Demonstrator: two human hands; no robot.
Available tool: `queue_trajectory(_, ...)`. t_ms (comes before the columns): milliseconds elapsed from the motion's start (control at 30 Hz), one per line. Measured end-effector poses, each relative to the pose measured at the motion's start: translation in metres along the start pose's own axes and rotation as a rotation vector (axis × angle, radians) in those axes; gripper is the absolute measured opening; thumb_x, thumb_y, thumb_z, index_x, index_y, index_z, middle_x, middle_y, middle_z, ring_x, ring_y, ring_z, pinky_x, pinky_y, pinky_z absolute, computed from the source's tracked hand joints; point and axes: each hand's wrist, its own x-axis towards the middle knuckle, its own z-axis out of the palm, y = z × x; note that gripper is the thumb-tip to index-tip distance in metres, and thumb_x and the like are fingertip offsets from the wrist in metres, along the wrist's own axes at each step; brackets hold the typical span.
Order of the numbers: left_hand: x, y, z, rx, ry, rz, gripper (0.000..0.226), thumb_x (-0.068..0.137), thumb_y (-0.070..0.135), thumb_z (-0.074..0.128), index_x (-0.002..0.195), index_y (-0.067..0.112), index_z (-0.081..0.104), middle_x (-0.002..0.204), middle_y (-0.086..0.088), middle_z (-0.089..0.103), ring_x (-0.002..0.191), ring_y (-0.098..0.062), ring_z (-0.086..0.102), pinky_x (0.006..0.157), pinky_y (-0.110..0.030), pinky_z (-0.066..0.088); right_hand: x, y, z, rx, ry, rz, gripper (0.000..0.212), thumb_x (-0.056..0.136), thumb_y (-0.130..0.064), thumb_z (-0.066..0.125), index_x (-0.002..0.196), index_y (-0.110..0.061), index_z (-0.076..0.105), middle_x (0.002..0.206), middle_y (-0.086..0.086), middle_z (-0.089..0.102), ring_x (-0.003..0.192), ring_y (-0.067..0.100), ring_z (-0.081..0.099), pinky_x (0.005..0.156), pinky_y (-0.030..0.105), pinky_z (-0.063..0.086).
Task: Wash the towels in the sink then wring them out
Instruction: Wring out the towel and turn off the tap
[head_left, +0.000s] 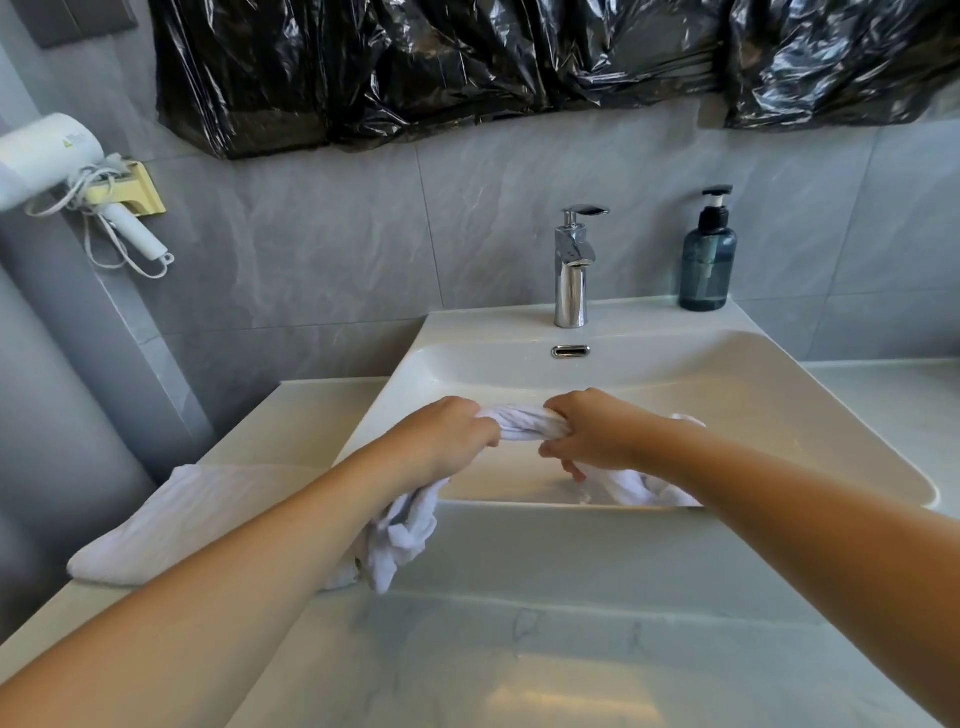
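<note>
A white towel (522, 423) is twisted into a tight roll above the white sink (727, 374). My left hand (447, 434) grips its left part and my right hand (592, 434) grips its right part, the two fists close together. Loose ends hang down from under each hand, one over the sink's front rim and one into the basin. A second white towel (171, 519) lies flat on the counter to the left of the sink, partly hidden by my left forearm.
A chrome faucet (571, 270) stands at the back of the sink, with no water running. A dark blue soap pump bottle (707, 260) sits to its right. A white hair dryer (57, 161) hangs on the left wall. Black plastic sheeting (467, 67) covers the wall above.
</note>
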Motion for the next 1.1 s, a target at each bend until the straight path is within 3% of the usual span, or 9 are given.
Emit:
queue_trajectory(100, -0.007, 0.01, 0.012, 0.507, 0.107, 0.125, 0.021, 0.091, 0.03, 0.047, 0.106, 0.016, 0.041, 0.086, -0.003, 0.059, 0.072, -0.024, 0.051, 0.061, -0.035, 0.037, -0.007, 0.0, 0.001, -0.162, 0.058, 0.016, 0.02, 0.092, -0.033, 0.062, 0.08, -0.02, 0.054, 0.071, -0.003, 0.058, 0.067, 0.02, 0.056, 0.065, 0.03, 0.045)
queue_trajectory(167, -0.008, 0.019, 0.022, 0.648, 0.114, 0.195, 0.026, 0.09, 0.027, 0.049, 0.112, 0.018, 0.039, 0.096, -0.005, 0.061, 0.079, -0.027, 0.051, 0.064, -0.034, 0.037, -0.012, 0.002, 0.003, -0.292, 0.102, 0.019, 0.016, 0.094, -0.035, 0.057, 0.087, -0.022, 0.058, 0.081, -0.001, 0.055, 0.077, 0.024, 0.053, 0.067, 0.031, 0.043)
queue_trajectory(267, -0.006, 0.027, 0.029, 0.506, 0.088, 0.211, 0.011, 0.094, 0.027, 0.046, 0.095, 0.017, 0.041, 0.093, -0.005, 0.054, 0.08, -0.026, 0.049, 0.061, -0.034, 0.034, -0.025, 0.007, -0.004, -0.336, 0.136, 0.028, 0.013, 0.093, -0.036, 0.055, 0.089, -0.024, 0.059, 0.087, 0.001, 0.062, 0.08, 0.026, 0.056, 0.068, 0.032, 0.046)
queue_trajectory(467, -0.011, 0.026, 0.024, 0.214, 0.244, 0.24, 0.025, 0.093, 0.026, 0.043, 0.072, 0.02, 0.031, 0.07, -0.001, 0.045, 0.064, -0.022, 0.04, 0.054, -0.034, 0.027, -0.048, 0.022, -0.03, -0.255, 0.0, 0.142, 0.01, 0.08, -0.022, 0.059, 0.076, -0.026, 0.051, 0.075, -0.004, 0.057, 0.076, 0.022, 0.055, 0.058, 0.028, 0.038)
queue_trajectory(633, -0.013, 0.022, 0.02, 0.25, 0.321, 0.163, 0.026, 0.093, 0.025, 0.041, 0.07, 0.019, 0.029, 0.069, -0.001, 0.045, 0.06, -0.019, 0.036, 0.052, -0.033, 0.025, -0.052, 0.025, -0.038, -0.33, -0.014, 0.14, 0.016, 0.084, -0.027, 0.063, 0.092, -0.029, 0.049, 0.086, -0.003, 0.058, 0.083, 0.023, 0.057, 0.066, 0.032, 0.042)
queue_trajectory(767, -0.013, 0.024, 0.024, 0.295, 0.323, 0.124, 0.026, 0.093, 0.027, 0.04, 0.07, 0.021, 0.03, 0.073, 0.0, 0.047, 0.068, -0.024, 0.044, 0.054, -0.033, 0.027, -0.06, 0.031, -0.056, -0.718, 0.082, 0.074, 0.018, 0.086, -0.035, 0.058, 0.103, -0.031, 0.055, 0.1, -0.005, 0.056, 0.098, 0.019, 0.054, 0.086, 0.035, 0.041)
queue_trajectory(867, -0.01, 0.024, 0.026, 0.307, 0.315, 0.106, 0.024, 0.093, 0.029, 0.04, 0.071, 0.021, 0.035, 0.078, -0.001, 0.051, 0.072, -0.025, 0.048, 0.054, -0.032, 0.029, -0.073, 0.034, -0.068, -0.68, -0.033, 0.18, 0.031, 0.085, -0.035, 0.058, 0.115, -0.03, 0.051, 0.101, -0.004, 0.057, 0.101, 0.021, 0.053, 0.102, 0.041, 0.035)
queue_trajectory(1000, -0.006, 0.021, 0.029, 0.324, 0.283, 0.086, 0.022, 0.093, 0.03, 0.04, 0.074, 0.02, 0.039, 0.082, -0.001, 0.054, 0.076, -0.025, 0.052, 0.057, -0.032, 0.033, -0.084, 0.028, -0.073, -0.729, -0.119, 0.271, 0.033, 0.08, -0.042, 0.063, 0.109, -0.028, 0.056, 0.089, -0.006, 0.059, 0.087, 0.018, 0.057, 0.086, 0.033, 0.044)
queue_trajectory(1100, -0.004, 0.02, 0.031, 0.328, 0.237, 0.081, 0.023, 0.093, 0.032, 0.038, 0.074, 0.02, 0.04, 0.084, -0.002, 0.055, 0.078, -0.026, 0.053, 0.058, -0.032, 0.034, -0.085, 0.024, -0.072, -0.849, -0.112, 0.307, 0.034, 0.083, -0.052, 0.056, 0.107, -0.029, 0.065, 0.088, -0.01, 0.061, 0.091, 0.017, 0.057, 0.095, 0.035, 0.037)
